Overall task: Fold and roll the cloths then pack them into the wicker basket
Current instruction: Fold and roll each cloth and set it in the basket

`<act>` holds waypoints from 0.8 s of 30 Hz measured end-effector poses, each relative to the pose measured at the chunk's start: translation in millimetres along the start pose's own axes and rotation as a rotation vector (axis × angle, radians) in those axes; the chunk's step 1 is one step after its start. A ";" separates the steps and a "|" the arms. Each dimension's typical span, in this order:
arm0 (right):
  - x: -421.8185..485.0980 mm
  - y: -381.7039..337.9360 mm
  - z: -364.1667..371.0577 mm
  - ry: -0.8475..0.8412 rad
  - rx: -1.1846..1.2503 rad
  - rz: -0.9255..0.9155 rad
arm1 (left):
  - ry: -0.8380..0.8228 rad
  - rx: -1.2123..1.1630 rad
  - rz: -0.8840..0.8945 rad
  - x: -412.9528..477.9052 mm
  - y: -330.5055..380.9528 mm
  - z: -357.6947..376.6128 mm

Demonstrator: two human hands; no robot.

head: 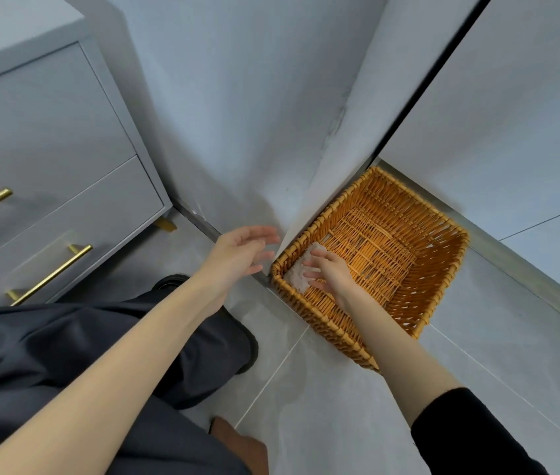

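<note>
Grey tiled floor holds one wicker basket against the wall. One rolled white cloth lies in its near-left corner, touched by the right hand, fingers straight. Left hand hovers just left, spread and holding nothing.

Head view. The right hand reaches into the wicker basket, its spread, straight fingers lying on a white rolled cloth that is tucked under the fingertips in the basket's corner. The rest of the basket lies behind the knuckles. The left hand hovers outside the basket with relaxed fingers, whose tips are just beside the rim and a wall edge. A grey drawer cabinet with brass handles stands well apart from the left fingers, beyond the wrist.
</note>
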State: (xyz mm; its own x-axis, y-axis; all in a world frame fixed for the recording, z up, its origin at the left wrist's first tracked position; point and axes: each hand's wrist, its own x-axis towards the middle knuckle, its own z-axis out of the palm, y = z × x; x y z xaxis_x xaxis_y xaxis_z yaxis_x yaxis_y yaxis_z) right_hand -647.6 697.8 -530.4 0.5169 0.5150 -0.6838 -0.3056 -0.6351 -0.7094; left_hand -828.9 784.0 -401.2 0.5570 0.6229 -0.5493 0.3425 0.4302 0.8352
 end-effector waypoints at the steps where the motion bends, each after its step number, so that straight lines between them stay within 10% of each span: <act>1: -13.0 -8.3 -2.4 -0.015 -0.029 -0.029 | -0.001 -0.005 0.016 -3.3 3.6 -1.8; 9: -120.1 -64.3 6.0 -0.335 -0.358 -0.243 | 0.021 0.012 0.134 -34.1 26.1 -29.5; 24: -251.6 -225.8 139.2 -0.377 -0.374 -0.764 | 0.351 -0.053 0.477 -159.8 129.3 -172.0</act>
State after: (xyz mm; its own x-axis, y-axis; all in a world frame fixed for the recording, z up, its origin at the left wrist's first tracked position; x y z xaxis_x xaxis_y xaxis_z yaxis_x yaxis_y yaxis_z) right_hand -820.0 791.8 -221.9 0.1577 0.9813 -0.1107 0.3220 -0.1571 -0.9336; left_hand -1003.8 852.5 -209.9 0.3532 0.9305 -0.0969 0.0731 0.0758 0.9944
